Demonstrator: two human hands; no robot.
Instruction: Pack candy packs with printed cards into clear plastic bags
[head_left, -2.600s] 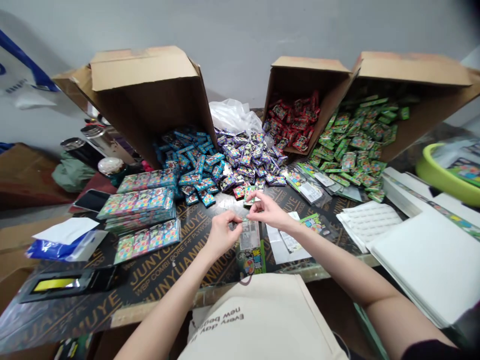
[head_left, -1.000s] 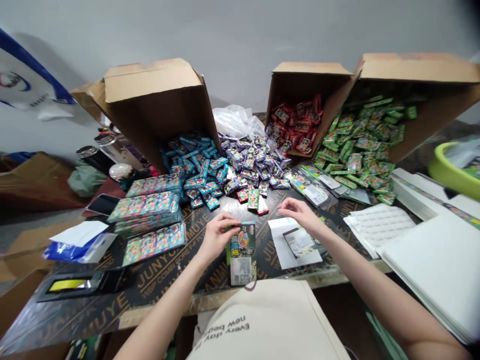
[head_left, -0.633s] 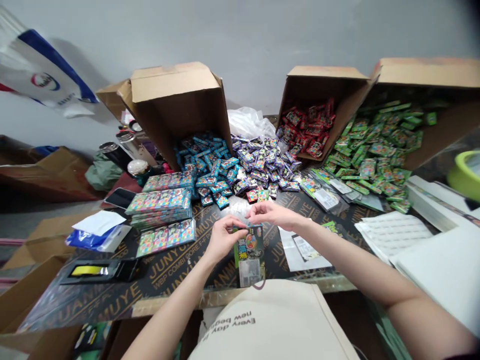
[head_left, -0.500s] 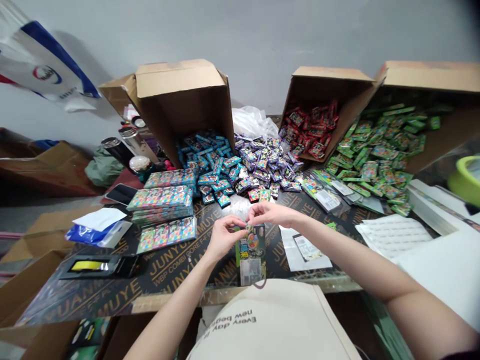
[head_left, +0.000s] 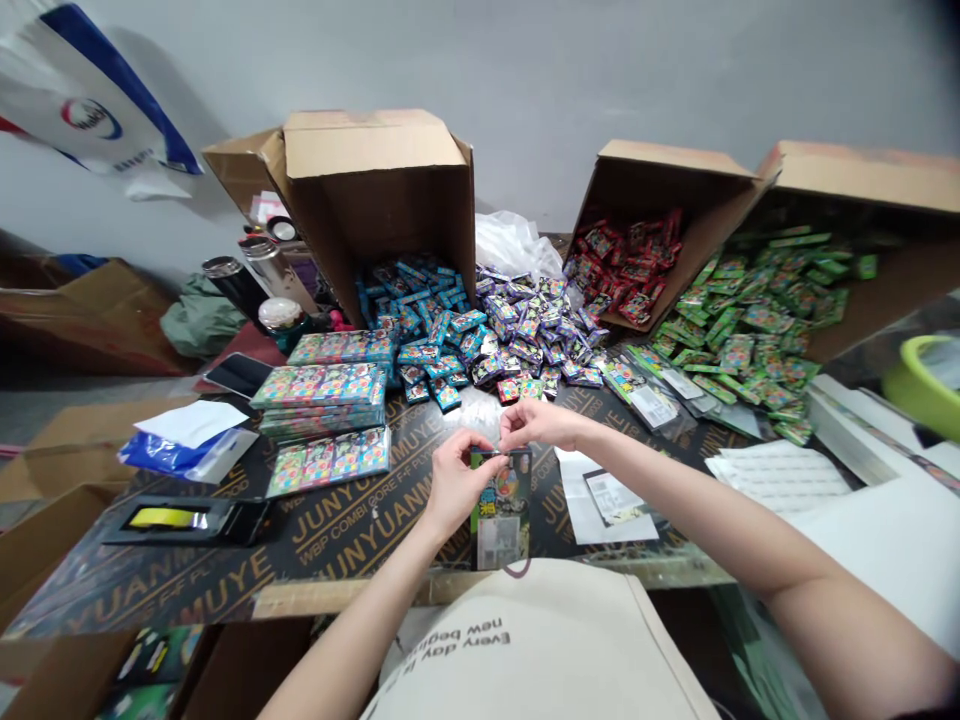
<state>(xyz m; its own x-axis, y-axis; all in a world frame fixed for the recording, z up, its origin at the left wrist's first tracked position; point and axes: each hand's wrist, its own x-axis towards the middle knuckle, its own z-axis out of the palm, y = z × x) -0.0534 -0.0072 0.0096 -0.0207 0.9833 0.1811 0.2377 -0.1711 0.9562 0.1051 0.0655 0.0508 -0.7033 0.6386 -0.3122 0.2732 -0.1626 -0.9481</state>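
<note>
A flat, dark printed packet with a pale label (head_left: 501, 540) is in front of me near the table's front edge. Over its top edge, my left hand (head_left: 463, 478) is closed in a pinch, thumb against fingertips. My right hand (head_left: 536, 425) is pinched too, its fingertips meeting the left ones. Whatever lies between the fingers is too small to make out. Just beyond the hands are a clear plastic piece (head_left: 480, 408) and a heap of small purple packs (head_left: 525, 320). Blue packs (head_left: 431, 330) spill from a carton to its left.
Stacked multicoloured pack sets (head_left: 322, 395) and a black tape dispenser (head_left: 187, 522) are at left. Cartons of red packs (head_left: 630, 260) and green packs (head_left: 757, 340) stand at back right. White paper with a labelled packet (head_left: 615, 497) lies right of my hands.
Both hands stay pinched together above the packet, the left turned slightly more upright. The view has shifted a little; nothing else on the table has visibly moved.
</note>
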